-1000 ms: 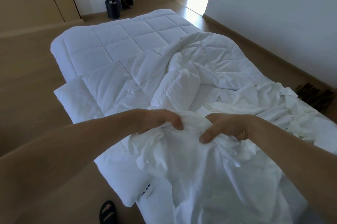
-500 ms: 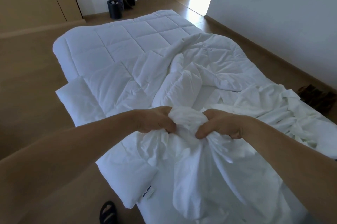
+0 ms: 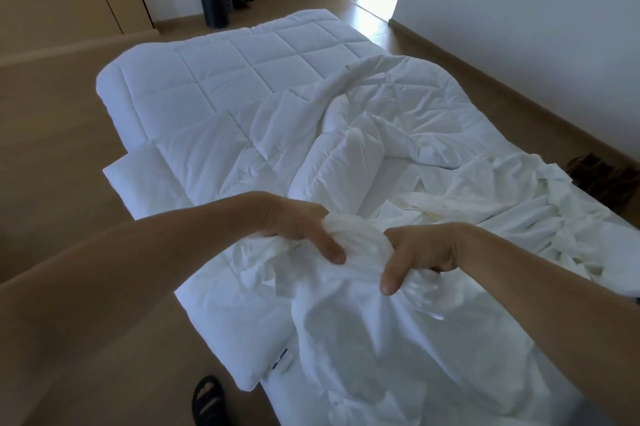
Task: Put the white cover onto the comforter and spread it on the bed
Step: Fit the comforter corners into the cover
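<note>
A white quilted comforter (image 3: 221, 79) lies over the low bed, flat at the far end and rumpled in the middle. The thin white cover (image 3: 381, 339) is bunched over the near end and trails off to the right. My left hand (image 3: 294, 228) and my right hand (image 3: 422, 252) each grip a gathered fold of the cover, close together above the bed, thumbs on top.
A pillow corner (image 3: 145, 176) sticks out on the bed's left side. A black sandal (image 3: 207, 401) sits on the wooden floor by the near left edge. A dark bin (image 3: 214, 9) stands past the bed, and dark shoes (image 3: 602, 179) lie by the right wall.
Both hands have kept hold of the cover and worked more fabric through. They sit a little lower and slightly farther apart than half a second ago.
</note>
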Available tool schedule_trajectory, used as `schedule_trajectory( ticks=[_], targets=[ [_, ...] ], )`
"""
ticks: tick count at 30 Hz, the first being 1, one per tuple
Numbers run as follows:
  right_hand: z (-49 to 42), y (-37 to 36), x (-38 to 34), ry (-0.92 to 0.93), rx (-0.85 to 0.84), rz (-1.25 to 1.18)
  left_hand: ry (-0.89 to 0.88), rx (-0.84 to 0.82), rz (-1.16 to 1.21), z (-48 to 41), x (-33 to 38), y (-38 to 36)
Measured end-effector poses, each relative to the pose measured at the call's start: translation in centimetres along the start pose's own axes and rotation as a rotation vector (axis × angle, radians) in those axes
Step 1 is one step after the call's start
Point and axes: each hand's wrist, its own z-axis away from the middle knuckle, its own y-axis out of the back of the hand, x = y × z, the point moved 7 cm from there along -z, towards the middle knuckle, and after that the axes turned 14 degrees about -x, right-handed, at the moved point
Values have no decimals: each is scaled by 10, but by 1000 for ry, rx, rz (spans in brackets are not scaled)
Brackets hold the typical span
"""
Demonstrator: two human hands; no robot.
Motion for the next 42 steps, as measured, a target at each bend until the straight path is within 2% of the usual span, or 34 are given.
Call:
schedule_trajectory(
  ticks=[2, 4, 6, 9, 12, 17, 20, 21, 24, 28, 30, 34, 36, 39, 42],
  targets=[
    [-1, 2, 6, 50, -14, -89, 21, 20, -122, 0, 3, -2],
    [-1, 6, 10, 125, 9, -182, 0, 43, -144, -3, 2, -3],
    [0, 12, 6, 234, 70, -276, -94, 52, -35, -8, 0, -6],
    [3, 20, -1, 362, 151, -346, -285, 25, 263, -15, 1, -12],
    [10, 20, -2, 332, 169, -204, -307, 27, 342, -20, -4, -12],
    [11, 17, 1, 113, 254, 162, -205, 25, 311, -21, -7, -12],
    [8, 18, 0, 27, 327, 286, -144, -33, 340, -17, -6, -17],
    [6, 18, -1, 15, 359, 310, -119, -26, 292, -15, -5, -17],
    [1, 21, 3, 15, 428, 292, -16, 128, -68, -11, -2, -8],
    [-3, 15, 7, 110, 281, 87, 51, 331, -356, -14, -4, 6],
    [-3, 14, 7, 179, 239, -66, 17, 375, -361, -16, -6, 9],
    [0, 22, 7, 305, 252, -374, -126, 358, -185, -19, -3, 8],
    [1, 25, 4, 321, 282, -409, -154, 439, -269, -14, 4, 8],
    [4, 28, 3, 281, 304, -377, -266, 626, -523, -5, 25, 2],
    [2, 30, 0, 248, 280, -363, -250, 608, -531, -19, 22, -8]
  ],
)
